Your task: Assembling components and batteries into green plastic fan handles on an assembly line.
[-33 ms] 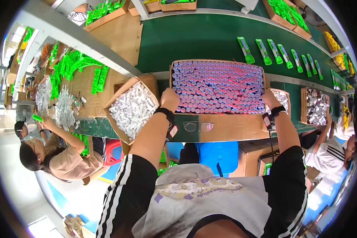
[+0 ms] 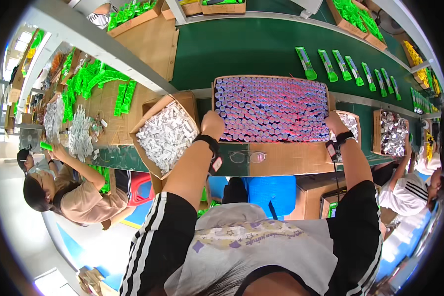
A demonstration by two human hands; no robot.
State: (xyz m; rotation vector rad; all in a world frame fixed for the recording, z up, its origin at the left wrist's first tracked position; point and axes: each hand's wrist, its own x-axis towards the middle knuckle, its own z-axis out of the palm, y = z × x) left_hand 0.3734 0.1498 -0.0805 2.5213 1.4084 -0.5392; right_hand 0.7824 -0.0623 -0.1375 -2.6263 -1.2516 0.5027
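Observation:
A shallow cardboard box [image 2: 332, 100] in front of me is packed with upright bluish-purple cylindrical cells [image 2: 271, 106], with thin red wires lying across their tops. My left hand [image 2: 212, 124] is closed on the box's left side near its front corner. At the opposite side, my right hand [image 2: 335, 122] grips the edge in the same way. The fingertips of both hands are partly hidden by the box and my own knuckles. Dark bands with small tags circle both wrists.
Left of the box stands a carton of small white parts [image 2: 165, 138]; a smaller carton of metallic parts [image 2: 393, 133] is at right. Eyeglasses [image 2: 247, 157] lie near the table's front edge. Several green packaged items [image 2: 340, 64] line the green surface [image 2: 231, 44] behind. Co-workers sit on both sides.

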